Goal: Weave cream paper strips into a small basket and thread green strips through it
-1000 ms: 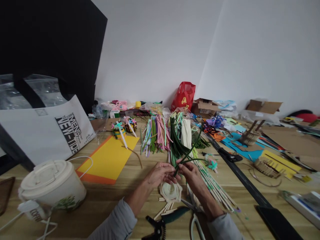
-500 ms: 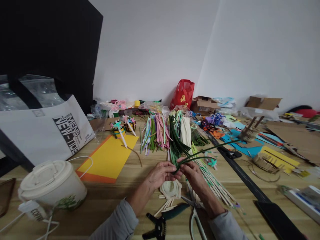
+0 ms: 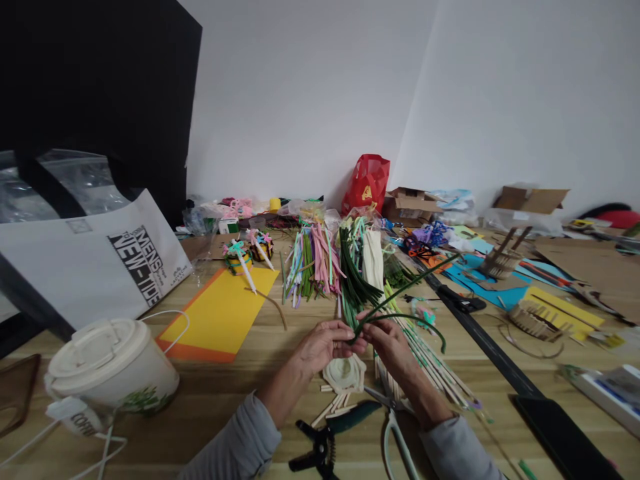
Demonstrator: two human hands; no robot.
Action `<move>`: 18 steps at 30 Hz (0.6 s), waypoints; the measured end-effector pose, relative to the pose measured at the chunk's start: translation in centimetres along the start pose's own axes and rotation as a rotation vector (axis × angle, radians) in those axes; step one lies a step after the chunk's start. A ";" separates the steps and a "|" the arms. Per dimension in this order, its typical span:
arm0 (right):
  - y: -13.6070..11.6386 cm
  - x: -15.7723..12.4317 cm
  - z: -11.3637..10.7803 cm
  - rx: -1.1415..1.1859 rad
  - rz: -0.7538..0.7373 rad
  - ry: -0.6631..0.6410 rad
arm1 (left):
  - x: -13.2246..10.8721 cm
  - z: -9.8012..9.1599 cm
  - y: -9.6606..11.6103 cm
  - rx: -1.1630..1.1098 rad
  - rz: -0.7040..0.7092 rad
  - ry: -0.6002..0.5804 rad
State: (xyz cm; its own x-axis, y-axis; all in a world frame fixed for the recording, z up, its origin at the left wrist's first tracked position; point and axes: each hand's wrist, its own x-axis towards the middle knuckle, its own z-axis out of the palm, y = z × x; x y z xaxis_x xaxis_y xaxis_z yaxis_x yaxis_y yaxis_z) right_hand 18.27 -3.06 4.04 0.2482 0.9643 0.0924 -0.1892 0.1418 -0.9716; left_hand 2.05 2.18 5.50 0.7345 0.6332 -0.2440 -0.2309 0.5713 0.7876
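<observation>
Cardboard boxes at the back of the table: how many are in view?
2: one cardboard box just right of the red bag, and another cardboard box farther right at the back. More may be hidden behind the clutter.

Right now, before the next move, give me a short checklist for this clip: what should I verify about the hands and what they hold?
Left hand on the dark green pipe cleaners: ok, pinching them.
Right hand on the same pipe cleaners: ok, pinching them.
Point where the pipe cleaners meet: cannot tell, the fingers hide it.
Curved pipe cleaner end clear of the wooden sticks: cannot tell, it hangs close above them.
Spring clamp and scissors within reach: ok, both lie just below the hands.
</observation>
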 end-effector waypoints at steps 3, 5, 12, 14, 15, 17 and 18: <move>0.0 0.0 0.0 -0.002 -0.003 -0.013 | 0.0 -0.1 0.0 -0.003 0.003 -0.017; 0.0 0.0 -0.1 -0.015 -0.011 -0.012 | 0.0 -0.1 0.0 0.006 0.004 -0.024; 0.1 0.0 -0.2 0.018 -0.016 -0.057 | -0.3 0.2 0.1 0.053 0.022 0.010; 0.0 -0.1 -0.2 0.027 -0.012 -0.060 | -0.2 0.2 0.1 0.076 0.032 0.033; -0.1 -0.1 -0.2 0.028 -0.007 -0.059 | -0.1 0.1 0.1 0.091 0.040 0.047; -0.2 0.0 -0.3 0.024 0.014 -0.065 | 0.1 0.0 0.0 0.122 0.066 0.072; -0.3 0.0 -0.3 0.022 0.025 -0.066 | 0.2 0.0 0.0 0.139 0.082 0.084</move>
State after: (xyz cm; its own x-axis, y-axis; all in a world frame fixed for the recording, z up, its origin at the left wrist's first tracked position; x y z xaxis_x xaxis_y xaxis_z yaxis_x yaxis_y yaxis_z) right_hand 18.66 -3.16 4.21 0.1797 0.9803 0.0826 -0.2157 0.1212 -0.9689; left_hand 2.16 2.34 5.43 0.6594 0.7196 -0.2179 -0.1932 0.4422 0.8759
